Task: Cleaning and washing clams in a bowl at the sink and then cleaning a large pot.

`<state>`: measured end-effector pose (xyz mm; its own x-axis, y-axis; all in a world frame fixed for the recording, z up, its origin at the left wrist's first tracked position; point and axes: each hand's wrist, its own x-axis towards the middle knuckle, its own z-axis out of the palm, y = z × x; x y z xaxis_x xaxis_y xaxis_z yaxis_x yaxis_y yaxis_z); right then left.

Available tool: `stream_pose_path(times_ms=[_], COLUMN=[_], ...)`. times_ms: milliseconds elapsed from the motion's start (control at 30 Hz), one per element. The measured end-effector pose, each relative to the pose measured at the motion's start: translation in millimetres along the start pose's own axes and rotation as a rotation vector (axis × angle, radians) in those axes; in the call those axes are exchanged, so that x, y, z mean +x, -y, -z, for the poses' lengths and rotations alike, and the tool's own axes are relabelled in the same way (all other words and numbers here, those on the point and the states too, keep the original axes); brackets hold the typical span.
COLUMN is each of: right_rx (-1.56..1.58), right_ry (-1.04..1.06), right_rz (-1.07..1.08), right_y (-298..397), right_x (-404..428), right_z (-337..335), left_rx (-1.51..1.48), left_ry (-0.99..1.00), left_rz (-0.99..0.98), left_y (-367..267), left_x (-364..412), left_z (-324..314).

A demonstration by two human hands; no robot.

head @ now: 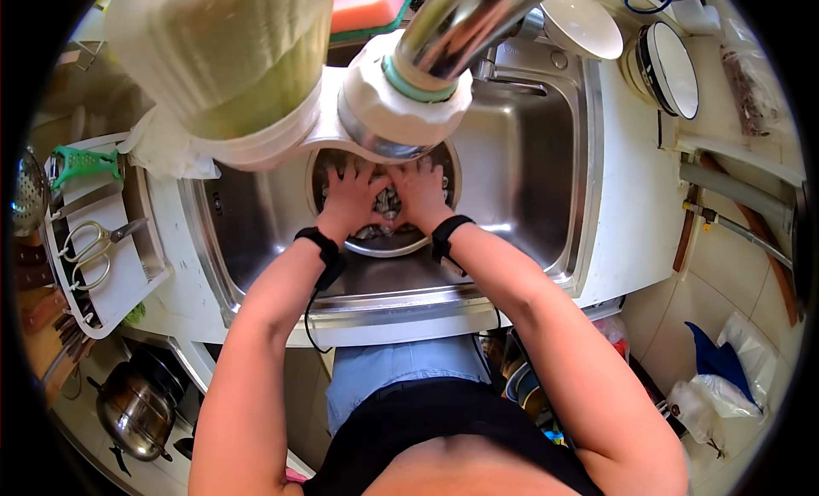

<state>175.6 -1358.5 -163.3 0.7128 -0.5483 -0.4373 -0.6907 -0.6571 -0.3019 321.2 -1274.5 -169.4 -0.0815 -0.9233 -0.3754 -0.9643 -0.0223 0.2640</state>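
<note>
A round metal basin (391, 252) stands in the stainless steel sink (526, 157) and holds small greyish, glistening pieces (386, 203) whose kind I cannot make out. Both hands reach down into it, palms low and fingers spread. My left hand (349, 198) covers the basin's left half, resting on or among the pieces. Opposite it lies my right hand (420, 194), its thumb side close to the left one. Neither hand visibly grips anything; what lies beneath the palms is hidden. A black band circles each wrist.
Above the basin hang a chrome faucet (461, 29) and a filter with a cloudy housing (237, 67). Scissors (96, 246) and a green peeler (86, 165) lie at left. White bowls (582, 22) stand at back right; a pink sponge (366, 8) is behind the faucet.
</note>
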Motion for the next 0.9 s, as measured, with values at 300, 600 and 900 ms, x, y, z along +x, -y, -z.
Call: stream_pose_path(times_ms=[300, 600, 900], right_rx=[0.596, 0.6, 0.63], right_ry=[-0.162, -0.288, 0.061], right_rz=[-0.308, -0.118, 0.097], right_y=[-13.8, -6.0, -27.9], right_x=[19.5, 62.7, -19.6], right_z=[-8.0, -23.5, -1.2], left_rx=[-0.716, -0.623, -0.733], left_ry=[-0.118, -0.403, 0.114], left_rz=[0.176, 0.232, -0.034], left_y=[26.4, 73.1, 10.7], left_x=[23.5, 55.6, -2.0], left_z=[23.4, -46.2, 12.9])
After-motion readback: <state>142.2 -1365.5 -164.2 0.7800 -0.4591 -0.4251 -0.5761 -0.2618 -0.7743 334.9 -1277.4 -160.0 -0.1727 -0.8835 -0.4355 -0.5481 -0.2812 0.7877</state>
